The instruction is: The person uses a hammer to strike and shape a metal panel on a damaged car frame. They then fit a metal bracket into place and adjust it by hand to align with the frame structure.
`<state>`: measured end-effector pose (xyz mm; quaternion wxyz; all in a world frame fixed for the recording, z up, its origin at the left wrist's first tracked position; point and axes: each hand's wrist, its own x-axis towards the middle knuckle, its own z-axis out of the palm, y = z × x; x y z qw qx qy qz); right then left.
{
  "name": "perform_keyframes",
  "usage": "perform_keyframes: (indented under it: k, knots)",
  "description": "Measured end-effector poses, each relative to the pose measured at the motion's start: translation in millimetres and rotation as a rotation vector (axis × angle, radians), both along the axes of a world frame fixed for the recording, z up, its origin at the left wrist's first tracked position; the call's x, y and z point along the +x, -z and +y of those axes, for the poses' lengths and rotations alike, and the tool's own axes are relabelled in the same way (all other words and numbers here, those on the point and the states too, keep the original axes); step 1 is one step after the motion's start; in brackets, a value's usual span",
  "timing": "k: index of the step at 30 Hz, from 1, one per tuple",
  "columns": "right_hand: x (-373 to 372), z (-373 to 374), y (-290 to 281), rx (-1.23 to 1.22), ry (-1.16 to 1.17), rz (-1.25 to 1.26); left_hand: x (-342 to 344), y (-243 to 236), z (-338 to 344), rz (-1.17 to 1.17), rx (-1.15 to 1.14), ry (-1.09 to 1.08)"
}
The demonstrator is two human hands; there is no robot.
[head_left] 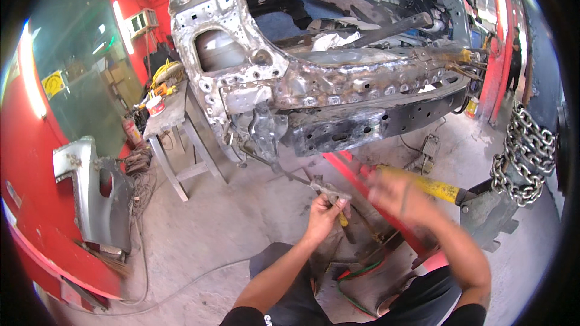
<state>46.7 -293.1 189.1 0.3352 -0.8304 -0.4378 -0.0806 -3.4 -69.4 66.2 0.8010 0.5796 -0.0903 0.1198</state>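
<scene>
Left hand (pixel 323 214) has its grip pinched on a metal tool (pixel 331 190), thumb lying along the near side. Right hand (pixel 389 193) is a blur just to the right; whether its grip is spread or pressed together cannot be told.

Underfoot, the floor (pixel 205 235) is pale grey, dusty and stained. Red walls (pixel 36 205) stand on the left, with a large glass pane (pixel 84 48) set among them. Across the far side stretches a stripped car frame (pixel 338 81), its bare metal partly silver, partly rust-brown. Left of it, a grey tabletop (pixel 171 119) on angled legs carries a red and white tub (pixel 155 106) and yellow cable (pixel 163 72).

Counted out: two hands, one tool in the left, one tabletop, one tub, one silver-grey fender (pixel 89 205) upright at the left, one air conditioner (pixel 142 22) at far left, one bunched chain (pixel 525 151) at the right, one yellow cylinder (pixel 432 186), one red bar (pixel 347 175).

The tool is over the floor, on the near side of the car frame. Its head is blocky, grey and scuffed. A thin dark rod (pixel 290 175) runs from beside its far end toward the frame; whether they join is unclear.
</scene>
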Motion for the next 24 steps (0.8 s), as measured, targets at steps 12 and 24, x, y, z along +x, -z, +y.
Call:
perform_keyframes:
  k: [12, 24]
  knots:
    - [-61.1, 47.6, 82.9, 0.376, 0.069, 0.316, -4.0, -59.0, -6.8, -0.026, -0.092, -0.079]
    - [21.6, 63.8, -135.3, 0.515, 0.047, 0.311, 15.4, 89.2, 82.5, 0.071, 1.396, 0.305]
